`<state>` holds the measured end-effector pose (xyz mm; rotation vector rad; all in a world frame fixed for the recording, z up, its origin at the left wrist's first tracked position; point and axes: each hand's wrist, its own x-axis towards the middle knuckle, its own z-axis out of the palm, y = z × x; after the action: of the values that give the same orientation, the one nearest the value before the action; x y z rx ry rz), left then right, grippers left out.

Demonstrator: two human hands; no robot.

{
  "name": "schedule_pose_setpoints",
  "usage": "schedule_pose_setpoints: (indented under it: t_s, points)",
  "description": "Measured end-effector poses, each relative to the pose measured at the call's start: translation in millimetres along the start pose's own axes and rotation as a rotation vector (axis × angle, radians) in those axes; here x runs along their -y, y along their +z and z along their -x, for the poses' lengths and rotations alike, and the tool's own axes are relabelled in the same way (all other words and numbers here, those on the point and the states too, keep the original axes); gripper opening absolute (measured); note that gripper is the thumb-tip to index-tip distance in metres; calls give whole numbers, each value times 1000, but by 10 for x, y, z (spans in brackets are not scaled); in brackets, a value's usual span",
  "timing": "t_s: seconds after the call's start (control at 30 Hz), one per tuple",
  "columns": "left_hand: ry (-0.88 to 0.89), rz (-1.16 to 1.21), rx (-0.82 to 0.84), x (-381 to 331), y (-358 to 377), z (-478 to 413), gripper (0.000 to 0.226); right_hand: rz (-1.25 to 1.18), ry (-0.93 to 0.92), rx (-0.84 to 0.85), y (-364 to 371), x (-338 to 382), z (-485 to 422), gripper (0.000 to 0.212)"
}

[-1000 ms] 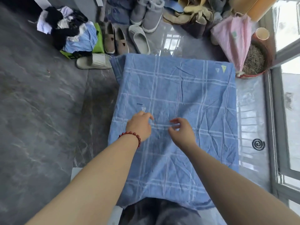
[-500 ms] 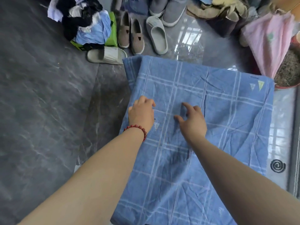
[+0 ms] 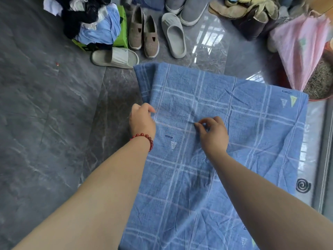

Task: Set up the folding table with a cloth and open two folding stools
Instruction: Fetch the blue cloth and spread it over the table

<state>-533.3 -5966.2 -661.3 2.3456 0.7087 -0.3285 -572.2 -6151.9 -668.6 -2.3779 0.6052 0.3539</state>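
L hand (image 3: 142,120) has slid out to the left edge of the cloth (image 3: 252,123) since 0.5 s ago & grips it, centre-left. R hand (image 3: 213,134), spread then, now pinches a small fold mid-frame, prob. to tug wrinkles flat. Cloth drapes the table, hidden beneath. Shoes (image 3: 144,33) upper centre; no stools in view.

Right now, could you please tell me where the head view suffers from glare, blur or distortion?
Head view: daylight, with soft shadows under the right hand on the cloth; window glare on the glossy floor beyond it; the pink umbrella at upper right is motion-blurred; the wide lens swells the near forearms.
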Motion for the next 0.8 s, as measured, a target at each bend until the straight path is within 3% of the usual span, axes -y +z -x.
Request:
schedule_pose_setpoints:
  t_s: [0.2,0.37,0.47,0.57,0.8]
  points:
    - [109,-191,24,-49,-262,-142,29,-111,34,30,55,314,-15,16]
    - [104,-197,-84,32,-405,-159,32,-140,-28,96,91,514,-51,17]
    - [58,-254,-53,34,-373,-107,27,-136,-38,94,85,463,-40,15]
    - [144,-264,28,-28,-266,-18,27,-94,-81,50,36,317,-8,23]
    - [433,-570,425,-312,183,292,76,162,-44,32,-223,-85,-33,60]
